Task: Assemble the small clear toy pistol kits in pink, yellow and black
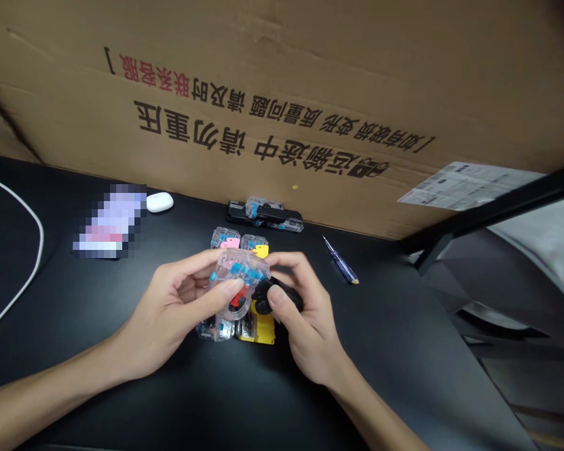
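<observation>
A clear cartridge (237,275) is clenched in the left grip (183,307), a black piece (282,294) in the right grip (305,319), more cartridges (225,238) left lying.

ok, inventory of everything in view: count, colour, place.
clear plastic block, blue inserts: 1, clear/blue, left hand
rounded plastic piece: 1, black, right hand
clear blocks, pink tab, yellow tab: 2, behind hands
plastic blocks: several, clear/yellow, under hands
plastic bar: 1, black/clear, table back
screwdriver: 1, blue, right of hands
earbud case: 1, white, back left
cable: 1, white, far left
pixelated object: 1, left of hands
table: 1, black, underneath
cardboard box: 1, brown, behind table, paper label
left hand, right hand: bare, centre
</observation>
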### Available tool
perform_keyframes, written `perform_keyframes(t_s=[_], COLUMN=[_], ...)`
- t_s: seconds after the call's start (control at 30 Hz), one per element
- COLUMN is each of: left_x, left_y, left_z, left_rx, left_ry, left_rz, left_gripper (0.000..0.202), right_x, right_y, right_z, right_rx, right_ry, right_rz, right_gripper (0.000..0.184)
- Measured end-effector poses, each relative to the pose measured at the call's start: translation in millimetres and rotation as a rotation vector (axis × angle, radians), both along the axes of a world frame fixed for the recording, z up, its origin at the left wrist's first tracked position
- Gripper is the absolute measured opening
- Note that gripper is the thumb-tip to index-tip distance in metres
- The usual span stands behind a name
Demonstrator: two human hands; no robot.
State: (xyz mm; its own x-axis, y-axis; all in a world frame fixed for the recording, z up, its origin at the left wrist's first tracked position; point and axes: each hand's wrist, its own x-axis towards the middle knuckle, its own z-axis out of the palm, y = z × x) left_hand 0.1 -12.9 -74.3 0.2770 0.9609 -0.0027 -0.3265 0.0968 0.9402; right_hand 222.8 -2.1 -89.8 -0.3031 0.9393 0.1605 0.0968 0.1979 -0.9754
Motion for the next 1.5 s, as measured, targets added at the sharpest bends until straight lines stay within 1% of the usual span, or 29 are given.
perform_keyframes(t_s=[0.1, 0.27, 0.37, 0.5, 0.57, 0.67, 0.8, 0.9, 1.0, 1.1, 1.2, 1.3, 1.4, 1.5], left_x=[2, 0, -1, -1, 0, 1, 2, 2, 2, 4, 5, 7, 7, 7], left_y=[1, 0, 0, 1, 1, 0, 0, 1, 0, -1, -3, -6, -8, -9], left_z=[1.3, -0.8, -3.7, -6.1, -5.7, -3.5, -0.9, -0.6, -1.4, -2.1, -0.8, 1.4, 1.9, 0.1], left_rx=[-0.016, -0.024, -0.017, -0.02, -0.036, -0.076, -0.106, -0.1, -0.093, -0.099, -0.154, -0.187, -0.16, -0.136], left_ry=[-0.018, 0.011, 0.046, 0.046, 0.018, -0.031, -0.066, -0.068, -0.066, -0.074, -0.092, -0.094, -0.108, -0.111], left_rz=[0.01, 0.072, 0.063, 0.056, 0.049, 0.032, 0.006, -0.016, -0.008, 0.005, -0.026, -0.079, -0.057, -0.031], left_gripper=[0.03, 0.031, 0.031, 0.034, 0.035, 0.032, 0.032, 0.033, 0.033, 0.039, 0.043, 0.035, 0.028, 0.026], right_x=[-2, -6, -8, -9, -10, -10, -8, -9, -11, -12, -13, -15, -17, -21], right_y=[-3, -6, -5, -3, -3, -2, -1, -3, -5, -7, -8, -9, -12, -14], right_z=[-5.3, -11.9, -8.5, -0.1, 2.2, 1.1, -2.6, -1.7, -0.1, -1.6, -5.4, -8.9, -10.7, -11.7], right_rx=[-0.07, -0.033, -0.025, 0.006, -0.007, -0.031, -0.062, -0.059, -0.054, -0.051, 0.023, 0.122, 0.181, 0.207], right_ry=[0.099, 0.083, 0.031, -0.019, 0.016, 0.098, 0.18, 0.179, 0.177, 0.18, 0.172, 0.168, 0.134, 0.127], right_rz=[-0.041, -0.054, -0.049, -0.131, -0.161, -0.203, -0.22, -0.221, -0.231, -0.239, -0.28, -0.31, -0.326, -0.348], right_gripper=[0.031, 0.021, 0.023, 0.032, 0.035, 0.039, 0.036, 0.034, 0.032, 0.03, 0.029, 0.025, 0.022, 0.02])
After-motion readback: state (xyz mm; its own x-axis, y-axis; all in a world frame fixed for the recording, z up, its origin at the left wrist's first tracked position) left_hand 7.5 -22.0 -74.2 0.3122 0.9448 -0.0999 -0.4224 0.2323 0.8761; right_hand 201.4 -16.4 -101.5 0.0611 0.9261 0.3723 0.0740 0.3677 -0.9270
